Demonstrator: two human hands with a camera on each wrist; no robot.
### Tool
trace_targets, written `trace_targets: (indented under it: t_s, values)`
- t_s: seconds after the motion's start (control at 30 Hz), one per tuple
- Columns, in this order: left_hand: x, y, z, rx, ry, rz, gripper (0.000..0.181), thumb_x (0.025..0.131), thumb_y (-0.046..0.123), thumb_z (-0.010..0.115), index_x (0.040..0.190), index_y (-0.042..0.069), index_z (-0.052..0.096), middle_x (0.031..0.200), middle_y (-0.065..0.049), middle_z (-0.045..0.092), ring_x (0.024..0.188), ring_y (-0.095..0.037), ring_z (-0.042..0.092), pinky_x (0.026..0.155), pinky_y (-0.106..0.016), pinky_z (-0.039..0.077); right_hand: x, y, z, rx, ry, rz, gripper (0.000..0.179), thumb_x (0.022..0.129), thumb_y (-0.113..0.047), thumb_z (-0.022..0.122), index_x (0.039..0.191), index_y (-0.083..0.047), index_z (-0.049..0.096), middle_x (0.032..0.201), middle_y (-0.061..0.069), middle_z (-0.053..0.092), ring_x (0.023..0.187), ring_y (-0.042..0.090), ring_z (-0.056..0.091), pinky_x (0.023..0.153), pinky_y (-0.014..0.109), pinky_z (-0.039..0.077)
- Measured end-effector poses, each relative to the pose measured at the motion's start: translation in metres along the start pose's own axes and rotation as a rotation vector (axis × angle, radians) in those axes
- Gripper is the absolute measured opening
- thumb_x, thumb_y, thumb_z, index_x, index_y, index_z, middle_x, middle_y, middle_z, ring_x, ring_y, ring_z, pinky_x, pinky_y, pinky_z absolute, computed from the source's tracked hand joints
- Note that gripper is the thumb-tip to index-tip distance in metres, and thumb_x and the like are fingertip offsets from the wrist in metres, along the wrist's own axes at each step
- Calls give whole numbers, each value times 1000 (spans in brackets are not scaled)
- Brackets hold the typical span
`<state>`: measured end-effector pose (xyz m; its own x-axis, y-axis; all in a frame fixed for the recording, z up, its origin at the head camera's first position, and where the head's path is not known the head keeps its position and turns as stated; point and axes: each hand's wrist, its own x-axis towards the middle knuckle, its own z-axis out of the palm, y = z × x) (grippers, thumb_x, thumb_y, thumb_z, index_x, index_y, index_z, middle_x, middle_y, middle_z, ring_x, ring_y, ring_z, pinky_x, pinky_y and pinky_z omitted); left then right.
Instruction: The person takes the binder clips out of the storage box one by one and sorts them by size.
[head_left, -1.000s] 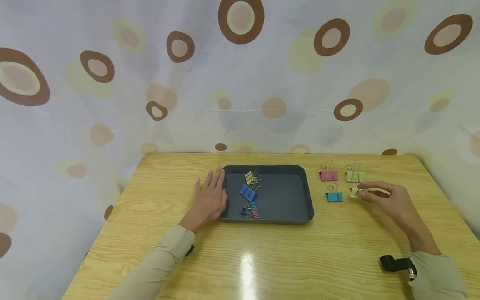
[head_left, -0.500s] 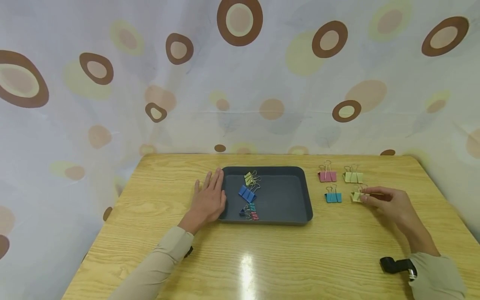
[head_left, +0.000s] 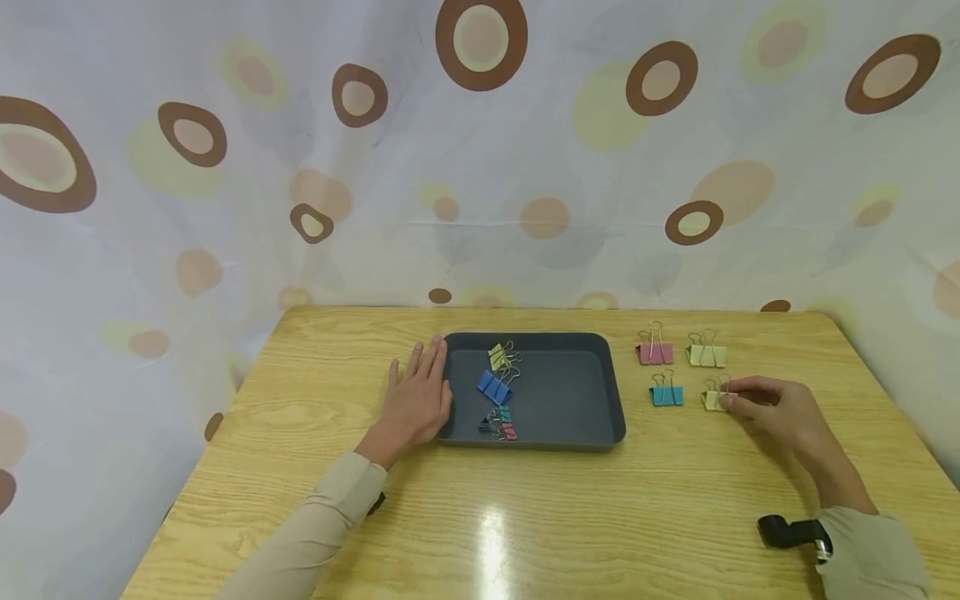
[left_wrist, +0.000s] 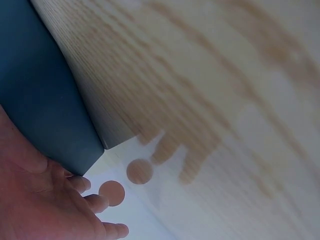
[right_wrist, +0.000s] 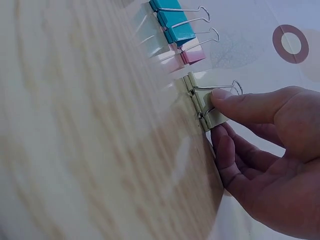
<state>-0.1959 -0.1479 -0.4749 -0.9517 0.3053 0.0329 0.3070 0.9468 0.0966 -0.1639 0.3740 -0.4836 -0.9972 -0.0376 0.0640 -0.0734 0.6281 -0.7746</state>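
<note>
Shifted slightly, the right hand point(head_left: 791, 415) pinches a yellow clip point(head_left: 713, 402) — left hand point(head_left: 415, 405) straight-fingered against tray point(head_left: 568, 398)

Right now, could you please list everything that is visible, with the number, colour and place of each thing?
Table: one, yellowish wood, below everything
Backdrop: one, whitish with coloured circles, behind the table
Tray: one, dark grey, middle of the table
Clips in the tray's left part: five; yellow clip, blue clip, small teal clip, small dark blue clip, small pink clip
Clips right of the tray: four; pink clip, far pale yellow clip, turquoise clip, near pale yellow clip
Wrist devices: two, black, one per wrist
Sleeves: two, beige, on both arms
Left hand: one, at the tray's left edge
Right hand: one, pinching the near pale yellow clip
</note>
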Motion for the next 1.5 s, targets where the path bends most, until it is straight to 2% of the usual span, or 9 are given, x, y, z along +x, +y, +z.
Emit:
trace_targets:
  t_s: [0.13,0.3,0.5,0.6,0.83,1.03,1.23,1.5]
  values:
    - [0,0,1,-5,-11,0,63,110,27,32,165,5,9,172,-9,9,157,-35,13,119,-66,15,-2,0,0,7,-2,12,44,97,-27,74,124,7,69,103,-16,71,89,-12,59,73,11,48]
    - [0,0,2,-1,-15,-7,63,111,27,32,165,6,9,172,-9,8,157,-34,12,119,-66,15,-4,-1,-3,49,27,29,49,101,-28,69,132,9,62,103,-25,66,88,-10,61,70,16,53]
    - [0,-1,3,0,-1,-2,64,110,28,33,165,5,11,172,-10,10,156,-36,12,119,-67,16,-6,-5,-11,157,85,-30,38,101,-20,68,131,3,64,106,-27,67,91,-6,66,74,15,54]
    - [-1,-1,3,0,7,0,63,110,27,33,165,4,12,172,-11,11,157,-36,12,119,-65,16,-5,-13,-9,152,78,-63,38,101,-19,69,132,2,64,109,-24,68,93,-7,66,76,14,53]
    - [-5,-2,1,6,5,1,63,110,26,34,165,3,14,171,-12,11,156,-36,11,120,-63,17,-6,-35,6,99,47,-115,37,102,-20,67,130,2,65,112,-11,71,101,-7,61,80,9,47]
    - [-3,-2,1,1,19,12,63,110,26,34,165,3,13,171,-13,11,156,-36,12,122,-60,15,-5,-56,20,103,40,-164,36,101,-17,68,130,3,65,112,-11,71,105,-8,59,81,10,47]
    - [-1,-1,2,-4,15,19,63,110,25,34,165,3,12,171,-13,11,157,-34,11,123,-58,14,-9,-77,39,139,-28,-190,36,102,-18,67,132,2,64,119,-6,69,107,-5,61,80,15,51]
    - [-2,1,0,-9,20,27,62,110,24,35,164,0,14,171,-15,12,156,-36,13,123,-58,15,-9,-96,65,230,-89,-258,31,101,-13,67,130,-3,66,123,14,68,105,8,68,83,21,55]
